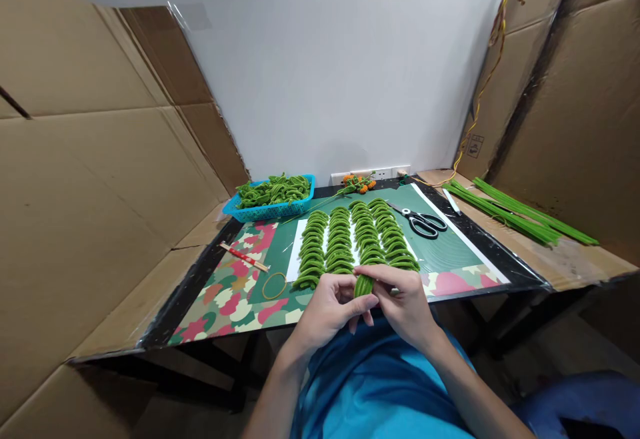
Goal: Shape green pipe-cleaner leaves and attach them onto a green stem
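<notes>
Between my two hands, just above the table's front edge, is a green fuzzy leaf shape (pixel 363 285) that looks made of pipe cleaner. My left hand (pixel 336 307) pinches it from the left, with the thumb across its lower end. From the right, my right hand (pixel 404 296) closes on it, its index finger lying over the top. Right behind the hands, curved green leaf shapes (pixel 340 232) lie in several columns on white paper (pixel 296 252). The hands hide the near ends of the middle columns.
A blue basket (pixel 270 211) of green pieces stands back left. Black-handled scissors (pixel 423 222) lie right of the columns, near orange flowers (pixel 360 183). Green pipe-cleaner stems (pixel 510 216) lie far right. Red-wrapped chopsticks (pixel 244 256) and a rubber band (pixel 275 286) lie left. Cardboard walls (pixel 100 159) flank the table.
</notes>
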Demonstrator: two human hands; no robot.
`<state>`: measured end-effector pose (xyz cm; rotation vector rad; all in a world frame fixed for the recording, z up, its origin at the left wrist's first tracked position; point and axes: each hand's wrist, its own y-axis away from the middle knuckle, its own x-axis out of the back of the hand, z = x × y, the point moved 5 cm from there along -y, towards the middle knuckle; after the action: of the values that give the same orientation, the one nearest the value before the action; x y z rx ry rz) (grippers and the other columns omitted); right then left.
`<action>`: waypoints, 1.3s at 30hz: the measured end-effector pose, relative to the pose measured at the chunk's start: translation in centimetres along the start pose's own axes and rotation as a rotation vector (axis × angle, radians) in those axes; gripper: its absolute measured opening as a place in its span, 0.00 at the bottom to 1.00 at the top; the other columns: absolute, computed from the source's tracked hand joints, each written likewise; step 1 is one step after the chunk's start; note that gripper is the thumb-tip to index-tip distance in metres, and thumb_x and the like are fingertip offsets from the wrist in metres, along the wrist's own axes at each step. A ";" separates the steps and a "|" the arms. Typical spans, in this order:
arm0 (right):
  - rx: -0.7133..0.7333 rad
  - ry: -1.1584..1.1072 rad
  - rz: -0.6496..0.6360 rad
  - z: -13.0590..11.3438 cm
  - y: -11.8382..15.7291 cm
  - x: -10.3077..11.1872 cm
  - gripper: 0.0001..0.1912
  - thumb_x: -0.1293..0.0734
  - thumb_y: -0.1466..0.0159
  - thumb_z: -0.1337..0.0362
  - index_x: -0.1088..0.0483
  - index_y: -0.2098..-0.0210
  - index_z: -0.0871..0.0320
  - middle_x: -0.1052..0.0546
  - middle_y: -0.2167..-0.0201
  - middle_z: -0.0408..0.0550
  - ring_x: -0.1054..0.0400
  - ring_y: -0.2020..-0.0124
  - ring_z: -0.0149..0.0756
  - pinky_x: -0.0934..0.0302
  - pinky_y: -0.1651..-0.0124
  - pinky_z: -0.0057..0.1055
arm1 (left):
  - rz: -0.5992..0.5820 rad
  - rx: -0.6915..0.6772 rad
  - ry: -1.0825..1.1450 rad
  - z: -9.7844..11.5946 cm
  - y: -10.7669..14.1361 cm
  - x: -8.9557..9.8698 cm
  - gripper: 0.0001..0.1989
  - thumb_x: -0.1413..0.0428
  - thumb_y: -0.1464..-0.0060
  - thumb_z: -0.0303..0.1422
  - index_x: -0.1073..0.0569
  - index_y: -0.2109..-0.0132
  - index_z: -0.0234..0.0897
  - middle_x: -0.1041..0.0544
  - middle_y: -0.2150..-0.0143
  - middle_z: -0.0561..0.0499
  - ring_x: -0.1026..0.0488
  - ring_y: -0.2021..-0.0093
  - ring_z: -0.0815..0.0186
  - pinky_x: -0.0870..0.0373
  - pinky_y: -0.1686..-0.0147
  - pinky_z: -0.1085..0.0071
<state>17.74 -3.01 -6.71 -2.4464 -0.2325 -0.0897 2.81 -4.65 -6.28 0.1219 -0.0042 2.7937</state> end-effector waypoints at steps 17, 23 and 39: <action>-0.085 0.032 -0.011 -0.1 0.1 0.2 0.18 0.34 0.33 0.71 0.18 0.47 0.56 0.25 0.75 0.41 0.34 0.77 0.32 0.39 0.72 0.29 | 0.367 -0.157 -0.272 0.5 1.5 0.0 0.20 0.48 0.27 0.49 0.30 0.62 0.38 0.34 0.77 0.59 0.36 0.79 0.73 0.39 0.76 0.77; -0.134 -0.103 -0.029 0.0 0.2 0.2 0.17 0.29 0.29 0.61 0.21 0.42 0.57 0.27 0.73 0.41 0.37 0.77 0.29 0.43 0.75 0.26 | 0.427 -0.178 -0.177 0.7 0.3 0.1 0.21 0.43 0.30 0.52 0.25 0.61 0.37 0.33 0.78 0.59 0.39 0.82 0.74 0.43 0.80 0.76; 0.084 0.165 0.224 0.2 0.5 0.7 0.10 0.33 0.27 0.69 0.17 0.55 0.57 0.15 0.66 0.48 0.21 0.70 0.35 0.28 0.67 0.27 | 0.276 -0.101 -0.390 -0.4 -0.2 -0.7 0.22 0.43 0.33 0.46 0.31 0.72 0.36 0.33 0.75 0.54 0.37 0.73 0.69 0.42 0.71 0.71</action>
<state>18.47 -3.12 -7.09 -2.3497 0.1080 -0.1784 3.49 -4.63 -6.70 0.6853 -0.2765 2.9837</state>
